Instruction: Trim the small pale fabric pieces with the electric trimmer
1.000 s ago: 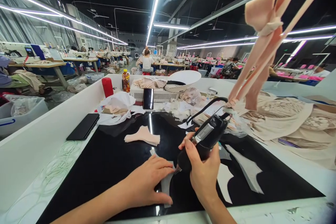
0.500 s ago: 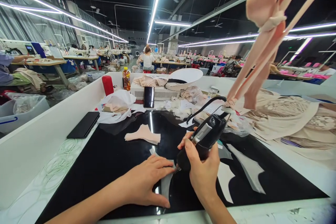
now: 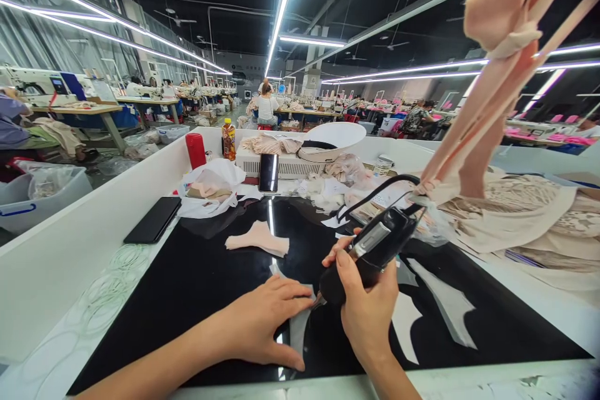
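My left hand point(image 3: 274, 322) lies flat with its fingers spread, pressing a small grey fabric piece point(image 3: 299, 327) onto the black work mat point(image 3: 197, 300). My right hand point(image 3: 368, 300) is wrapped round a black corded hand tool point(image 3: 387, 234). Its thin metal tip point(image 3: 319, 300) is at the right edge of the grey piece, close to my left fingertips. Knotted pink fabric strips point(image 3: 487, 100) hang from above and are tied to the tool's upper end. A pink curved fabric piece point(image 3: 259, 237) lies farther up the mat.
To the right lie a white cut piece point(image 3: 406, 325) and a long grey one point(image 3: 447, 303). Behind the mat are a propped phone point(image 3: 268, 172), a vented white box point(image 3: 250, 165) and a bottle point(image 3: 229, 139). A black case point(image 3: 152, 220) lies left; fabric point(image 3: 529, 219) is heaped right.
The whole view has shifted slightly. The tool and the hanging strips have swung a little to the right; the tip stays at the grey piece's edge, and my left hand keeps its place.
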`<state>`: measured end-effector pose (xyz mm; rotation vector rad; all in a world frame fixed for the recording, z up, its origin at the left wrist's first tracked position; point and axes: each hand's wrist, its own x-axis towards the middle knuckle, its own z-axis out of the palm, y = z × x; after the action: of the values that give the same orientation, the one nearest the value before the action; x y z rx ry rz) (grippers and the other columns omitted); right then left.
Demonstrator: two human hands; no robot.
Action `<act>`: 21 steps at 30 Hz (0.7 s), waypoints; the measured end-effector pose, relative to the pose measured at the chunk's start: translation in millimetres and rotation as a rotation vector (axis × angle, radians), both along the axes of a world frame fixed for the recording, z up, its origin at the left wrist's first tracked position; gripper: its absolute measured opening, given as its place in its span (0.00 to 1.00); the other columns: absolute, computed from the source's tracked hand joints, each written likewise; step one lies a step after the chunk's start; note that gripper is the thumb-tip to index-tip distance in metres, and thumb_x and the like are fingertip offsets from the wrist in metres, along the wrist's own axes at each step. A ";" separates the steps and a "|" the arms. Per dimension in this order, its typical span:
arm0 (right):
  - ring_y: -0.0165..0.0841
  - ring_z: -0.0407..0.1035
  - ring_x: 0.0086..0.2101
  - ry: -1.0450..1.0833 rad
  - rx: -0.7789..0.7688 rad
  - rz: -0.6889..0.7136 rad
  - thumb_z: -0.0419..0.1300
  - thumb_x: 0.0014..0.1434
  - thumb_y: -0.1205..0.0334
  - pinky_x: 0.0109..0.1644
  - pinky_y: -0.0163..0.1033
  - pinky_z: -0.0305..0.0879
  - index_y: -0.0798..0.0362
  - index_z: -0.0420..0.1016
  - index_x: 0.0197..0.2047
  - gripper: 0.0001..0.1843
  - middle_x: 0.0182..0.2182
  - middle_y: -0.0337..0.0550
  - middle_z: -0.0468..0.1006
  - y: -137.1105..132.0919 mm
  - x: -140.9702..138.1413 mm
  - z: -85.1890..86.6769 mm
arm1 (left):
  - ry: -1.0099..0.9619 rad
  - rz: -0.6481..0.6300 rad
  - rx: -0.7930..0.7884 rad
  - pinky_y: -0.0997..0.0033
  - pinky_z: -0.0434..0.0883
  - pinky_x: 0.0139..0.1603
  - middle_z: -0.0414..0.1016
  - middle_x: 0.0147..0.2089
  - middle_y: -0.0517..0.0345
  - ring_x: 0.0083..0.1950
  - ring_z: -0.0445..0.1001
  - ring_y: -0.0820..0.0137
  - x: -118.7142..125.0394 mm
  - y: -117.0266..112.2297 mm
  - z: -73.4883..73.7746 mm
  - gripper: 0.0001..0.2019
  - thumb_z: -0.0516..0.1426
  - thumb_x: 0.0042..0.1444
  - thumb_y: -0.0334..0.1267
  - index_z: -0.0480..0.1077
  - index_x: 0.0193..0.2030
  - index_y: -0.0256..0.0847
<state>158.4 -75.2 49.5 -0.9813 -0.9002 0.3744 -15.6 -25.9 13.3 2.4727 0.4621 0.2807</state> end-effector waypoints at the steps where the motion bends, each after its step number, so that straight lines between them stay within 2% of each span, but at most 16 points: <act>1: 0.32 0.73 0.28 -0.007 -0.004 -0.004 0.69 0.60 0.57 0.38 0.41 0.71 0.48 0.71 0.47 0.14 0.34 0.35 0.77 0.2 0.0 -0.2 | -0.001 -0.002 -0.001 0.38 0.52 0.74 0.64 0.72 0.47 0.72 0.62 0.47 0.0 0.1 -0.7 0.40 0.69 0.54 0.53 0.63 0.71 0.47; 6: 0.32 0.73 0.28 -0.036 -0.036 -0.022 0.68 0.61 0.57 0.37 0.41 0.71 0.49 0.72 0.46 0.13 0.34 0.37 0.77 0.2 0.2 0.3 | -0.022 -0.009 -0.001 0.38 0.51 0.74 0.64 0.72 0.46 0.71 0.62 0.47 0.1 0.6 -2.7 0.40 0.69 0.55 0.53 0.62 0.72 0.47; 12: 0.31 0.73 0.28 0.106 0.000 0.055 0.70 0.59 0.58 0.37 0.41 0.72 0.46 0.71 0.51 0.19 0.34 0.35 0.78 -7.7 -4.1 -1.1 | -0.006 -0.017 0.020 0.44 0.54 0.74 0.65 0.71 0.44 0.71 0.62 0.49 0.3 0.1 1.4 0.39 0.69 0.54 0.53 0.65 0.70 0.44; 17: 0.30 0.73 0.28 0.073 0.022 0.106 0.69 0.60 0.58 0.36 0.39 0.72 0.45 0.70 0.50 0.17 0.34 0.34 0.79 -13.8 -10.2 -2.6 | -0.004 -0.012 0.016 0.38 0.51 0.74 0.64 0.71 0.44 0.72 0.62 0.46 -0.1 0.5 0.3 0.39 0.69 0.54 0.53 0.64 0.70 0.46; 21: 0.30 0.73 0.28 0.050 0.002 0.102 0.68 0.62 0.59 0.36 0.39 0.72 0.45 0.71 0.48 0.14 0.33 0.34 0.78 -14.7 -11.6 -1.6 | -0.004 -0.022 0.024 0.38 0.53 0.73 0.65 0.71 0.44 0.71 0.62 0.46 0.0 1.1 -0.8 0.39 0.70 0.54 0.52 0.64 0.70 0.46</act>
<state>146.8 -89.9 47.9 -0.9223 -0.9075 0.4820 -15.7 -24.9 12.5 2.4989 0.4318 0.2833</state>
